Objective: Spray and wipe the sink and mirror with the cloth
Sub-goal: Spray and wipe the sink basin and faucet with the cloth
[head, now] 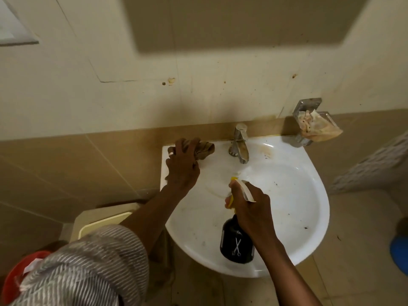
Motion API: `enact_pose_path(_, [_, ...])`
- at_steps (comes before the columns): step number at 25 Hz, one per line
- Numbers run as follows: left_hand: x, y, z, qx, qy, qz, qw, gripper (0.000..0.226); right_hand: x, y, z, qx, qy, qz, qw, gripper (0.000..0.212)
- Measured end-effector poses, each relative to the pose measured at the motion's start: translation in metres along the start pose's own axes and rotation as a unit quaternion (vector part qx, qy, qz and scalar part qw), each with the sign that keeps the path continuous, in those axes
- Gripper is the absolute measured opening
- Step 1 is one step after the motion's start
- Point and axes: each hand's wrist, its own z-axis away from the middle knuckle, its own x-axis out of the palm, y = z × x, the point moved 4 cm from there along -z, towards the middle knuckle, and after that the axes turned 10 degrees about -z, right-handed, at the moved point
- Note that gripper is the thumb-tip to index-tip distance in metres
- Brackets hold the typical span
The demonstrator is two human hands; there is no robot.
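White ceramic sink (309,217), stained and speckled, fills the view. Left hand (183,166) presses a bunched brown cloth (204,150) on the back rim beside the tap (239,143), fingers closed over it, ready to wipe. Right hand (251,206) grips a black spray bottle (236,241), fingers around its trigger, nozzle aimed into the basin.

Cream wall (220,85) above, stained and spotted, with a tan tile band (66,164) below it. A metal holder (309,120) is fixed to the wall at right. Beige floor (353,239) lies near right; a red bucket (13,281) sits near left.
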Motion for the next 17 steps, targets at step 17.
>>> enact_pose_path(17, [0.053, 0.024, -0.049, 0.288, -0.143, -0.150, 0.935, 0.054, -0.018, 0.004, 0.002, -0.003, 0.047, 0.029, 0.998, 0.049])
